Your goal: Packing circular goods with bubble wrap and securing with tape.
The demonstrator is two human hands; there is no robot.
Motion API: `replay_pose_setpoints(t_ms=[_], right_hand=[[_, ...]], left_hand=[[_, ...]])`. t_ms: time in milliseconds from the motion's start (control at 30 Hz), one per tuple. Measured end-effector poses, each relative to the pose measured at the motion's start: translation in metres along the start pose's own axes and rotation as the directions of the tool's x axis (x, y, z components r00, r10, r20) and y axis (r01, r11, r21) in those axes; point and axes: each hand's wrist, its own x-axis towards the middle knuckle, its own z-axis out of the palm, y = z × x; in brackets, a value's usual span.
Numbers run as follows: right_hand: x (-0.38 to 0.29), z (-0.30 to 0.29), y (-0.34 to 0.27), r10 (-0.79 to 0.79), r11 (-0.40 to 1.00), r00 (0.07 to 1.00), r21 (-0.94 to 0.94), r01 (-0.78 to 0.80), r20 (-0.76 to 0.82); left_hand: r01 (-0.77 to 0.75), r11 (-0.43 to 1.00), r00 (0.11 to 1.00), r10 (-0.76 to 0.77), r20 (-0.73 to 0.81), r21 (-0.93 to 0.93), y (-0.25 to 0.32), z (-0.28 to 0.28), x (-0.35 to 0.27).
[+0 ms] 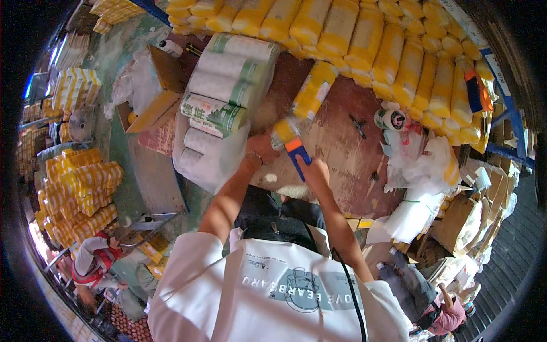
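My left hand (261,147) is at the lower right side of a large clear plastic bag (222,158) packed with white and green wrapped rolls (213,113). Its fingers are blurred and partly hidden, so its hold is unclear. My right hand (316,171) grips the blue handle of a scraper-like tool (298,157) with an orange edge. That edge touches or nearly touches a short yellow and white wrapped roll (285,130) beside my left hand. Beyond it lies a longer yellow and white wrapped pack (315,90) on the worn red-brown tabletop (342,171).
Yellow-wrapped packs (333,30) are stacked along the table's far side. A black tool (357,126), a tape roll (389,119) and crumpled plastic bags (419,158) lie at right. An opened cardboard box (158,107) stands at left. Other people are at lower left and lower right.
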Motion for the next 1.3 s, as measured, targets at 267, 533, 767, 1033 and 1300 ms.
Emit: replay_pose_setpoints(t_ms=[267,533,767,1033,1300], right_hand=[[0.025,-0.021,-0.029,-0.033,0.999,0.986,0.005,0.032,0.163],[0.027,-0.022,-0.045,-0.07,0.997,0.987,0.03,0.066,0.143],[0.025,-0.014,0.0,0.009,0.992,0.993,-0.129,0.006,0.118],[0.026,-0.022,0.009,0.117,0.987,0.952,-0.143,-0.078,0.283],[0.03,-0.021,-0.025,0.032,0.999,0.966,-0.047,-0.02,0.258]], left_hand=[[-0.094,0.959,0.979,0.138,0.151,-0.266,-0.017,0.014,-0.002],[0.081,0.996,0.981,-0.088,-0.17,-0.045,0.002,0.022,-0.024],[0.014,0.991,0.995,-0.001,0.097,-0.133,-0.013,-0.012,0.014],[-0.134,0.976,0.928,0.184,-0.324,0.17,-0.027,0.081,-0.022],[0.115,0.992,0.974,-0.122,-0.188,-0.048,-0.01,0.055,-0.017]])
